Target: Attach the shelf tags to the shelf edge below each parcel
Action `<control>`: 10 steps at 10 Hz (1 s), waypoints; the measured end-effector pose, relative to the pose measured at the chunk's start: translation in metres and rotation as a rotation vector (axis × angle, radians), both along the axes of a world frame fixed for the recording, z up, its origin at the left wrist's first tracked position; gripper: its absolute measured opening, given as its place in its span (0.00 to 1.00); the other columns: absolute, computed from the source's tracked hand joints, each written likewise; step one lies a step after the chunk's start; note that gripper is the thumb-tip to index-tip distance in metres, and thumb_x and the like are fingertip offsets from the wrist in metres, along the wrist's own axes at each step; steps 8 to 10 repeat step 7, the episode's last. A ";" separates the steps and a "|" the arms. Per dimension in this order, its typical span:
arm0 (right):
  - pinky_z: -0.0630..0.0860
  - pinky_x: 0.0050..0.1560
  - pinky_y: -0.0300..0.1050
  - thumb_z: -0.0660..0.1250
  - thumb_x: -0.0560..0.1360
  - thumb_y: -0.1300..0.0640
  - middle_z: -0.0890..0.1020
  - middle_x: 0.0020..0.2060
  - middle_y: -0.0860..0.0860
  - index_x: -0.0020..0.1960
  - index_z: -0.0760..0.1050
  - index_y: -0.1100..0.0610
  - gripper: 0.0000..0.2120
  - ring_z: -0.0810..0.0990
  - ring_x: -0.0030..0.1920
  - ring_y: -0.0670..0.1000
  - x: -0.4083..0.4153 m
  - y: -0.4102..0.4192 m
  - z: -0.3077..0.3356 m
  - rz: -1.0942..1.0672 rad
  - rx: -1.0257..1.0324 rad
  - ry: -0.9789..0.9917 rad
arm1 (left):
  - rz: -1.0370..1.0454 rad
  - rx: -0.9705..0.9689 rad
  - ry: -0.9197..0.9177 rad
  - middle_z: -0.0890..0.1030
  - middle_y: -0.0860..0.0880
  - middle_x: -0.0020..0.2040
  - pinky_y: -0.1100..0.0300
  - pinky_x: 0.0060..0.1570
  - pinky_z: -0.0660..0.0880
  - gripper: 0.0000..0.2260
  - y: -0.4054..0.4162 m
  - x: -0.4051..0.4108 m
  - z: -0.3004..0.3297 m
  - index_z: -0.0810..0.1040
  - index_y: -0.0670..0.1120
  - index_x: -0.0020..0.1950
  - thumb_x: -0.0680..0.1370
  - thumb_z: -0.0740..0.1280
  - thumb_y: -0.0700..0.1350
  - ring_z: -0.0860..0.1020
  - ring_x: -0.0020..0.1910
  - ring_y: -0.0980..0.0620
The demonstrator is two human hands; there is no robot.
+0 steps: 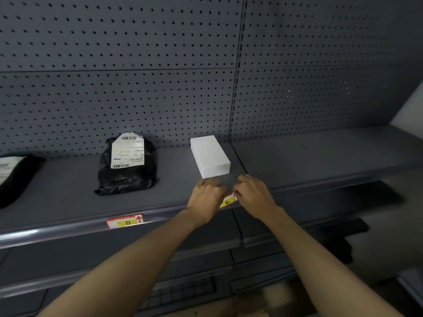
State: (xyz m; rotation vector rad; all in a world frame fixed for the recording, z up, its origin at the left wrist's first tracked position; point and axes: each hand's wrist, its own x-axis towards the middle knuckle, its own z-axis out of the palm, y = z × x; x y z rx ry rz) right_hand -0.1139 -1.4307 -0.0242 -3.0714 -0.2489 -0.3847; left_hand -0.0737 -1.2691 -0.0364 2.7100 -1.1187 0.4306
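On the grey shelf (68, 193), backed by a perforated panel (137, 88), stand three parcels: a white box (209, 156) at the right end of this bay, a black plastic bag (128, 172) with a white shipping label (127, 150) bearing barcodes and print too small to read, and at the far left a second black bag (13, 179), partly cut off by the frame. In the shelf edge rail (57, 232) below the middle bag sits a red-bordered tag (125, 221) with a yellow patch, a letter that looks like "D", and a red arrow pointing up. Just below the white box, both hands meet at the rail over another tag (227, 200), yellow with the letter "E". The left hand (206, 195) covers the tag's left end, fingers curled down on the shelf lip; the right hand (254, 193) pinches the tag's right end between thumb and fingers. Lower shelves (263, 239) lie beneath, dim and blurred.
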 end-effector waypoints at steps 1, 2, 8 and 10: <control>0.76 0.47 0.49 0.61 0.79 0.63 0.79 0.46 0.55 0.47 0.80 0.62 0.09 0.76 0.47 0.53 -0.003 -0.002 -0.006 -0.022 0.070 0.039 | -0.001 0.062 -0.023 0.79 0.48 0.52 0.56 0.57 0.67 0.07 -0.006 -0.002 -0.002 0.79 0.49 0.52 0.75 0.68 0.41 0.74 0.54 0.48; 0.75 0.46 0.49 0.62 0.77 0.65 0.80 0.45 0.55 0.48 0.78 0.61 0.05 0.77 0.46 0.54 -0.007 -0.003 -0.012 -0.021 0.116 0.020 | 0.031 0.103 -0.044 0.78 0.48 0.52 0.56 0.55 0.67 0.07 -0.005 -0.002 -0.005 0.78 0.48 0.51 0.75 0.69 0.41 0.73 0.54 0.48; 0.74 0.35 0.47 0.67 0.74 0.56 0.81 0.35 0.53 0.42 0.74 0.58 0.05 0.78 0.37 0.54 -0.021 0.002 0.003 -0.115 0.188 -0.001 | -0.004 0.081 0.050 0.75 0.46 0.54 0.55 0.48 0.71 0.06 0.010 -0.006 0.005 0.80 0.45 0.50 0.77 0.65 0.44 0.73 0.53 0.47; 0.74 0.35 0.47 0.67 0.74 0.56 0.81 0.35 0.53 0.42 0.74 0.58 0.05 0.78 0.37 0.54 -0.021 0.002 0.003 -0.115 0.188 -0.001 | -0.004 0.081 0.050 0.75 0.46 0.54 0.55 0.48 0.71 0.06 0.010 -0.006 0.005 0.80 0.45 0.50 0.77 0.65 0.44 0.73 0.53 0.47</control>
